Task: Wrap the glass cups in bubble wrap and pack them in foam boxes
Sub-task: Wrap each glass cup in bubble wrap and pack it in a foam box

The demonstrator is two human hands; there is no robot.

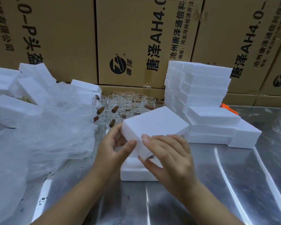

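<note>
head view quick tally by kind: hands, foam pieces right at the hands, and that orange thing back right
hands: 2 (left hand, right hand)
foam pieces: 2 (held foam piece, foam piece on the table beneath it)
orange object: 1
total: 5
The glass cups behind overlap too much to count.

Two hands [110, 151] [169, 155], over a dozen glass cups [120, 101], several corks [100, 110] — foam boxes [201, 75] uncountable

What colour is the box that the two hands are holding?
Plain white; the foam box shows best in the head view.
</note>
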